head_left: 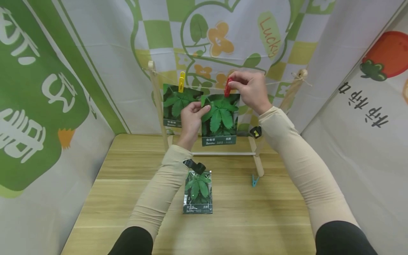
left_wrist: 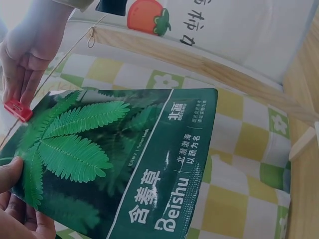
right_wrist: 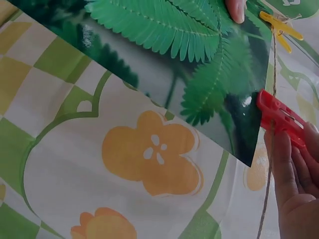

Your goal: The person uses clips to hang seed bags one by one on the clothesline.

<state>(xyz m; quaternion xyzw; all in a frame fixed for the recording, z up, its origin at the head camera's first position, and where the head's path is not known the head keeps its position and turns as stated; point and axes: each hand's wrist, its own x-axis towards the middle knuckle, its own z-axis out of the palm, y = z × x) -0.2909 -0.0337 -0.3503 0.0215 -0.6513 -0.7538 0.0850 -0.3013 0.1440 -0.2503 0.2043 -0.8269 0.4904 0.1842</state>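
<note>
1. Up at the string (right_wrist: 274, 64), the front packet (head_left: 220, 122) hangs upright between two hands, its top edge along the cord; the step in hand looks to be pegging it there.
2. As I judge it, the next move calls for seating the red peg (head_left: 227, 88) over both packet and string, then easing off the fingers while the other hand keeps the packet level. The peg's nose overlaps the top edge near the right corner; whether it bites fully I cannot tell.
3. This packet is flat, glossy and dark green, with bright feathery leaves pictured above a pale line and a band of white lettering reading "Beishu"; its surface looks smooth.
4. The left hand (head_left: 192, 122) has its grip closed in a pinch on the packet's upper left edge, thumb in front, fingers behind.
5. The right hand (head_left: 250, 90) has its grip closed on the red peg, thumb and fingertips squeezing its upper end.
6. Just left, a matching rear packet (head_left: 173, 106) hangs from the string by a yellow peg (head_left: 181, 83).
7. Below, a third packet (head_left: 197, 194) lies face up on the tabletop (head_left: 255, 219); a blue peg (head_left: 254, 181) lies near the foot of the wooden frame (head_left: 291, 90).
</note>
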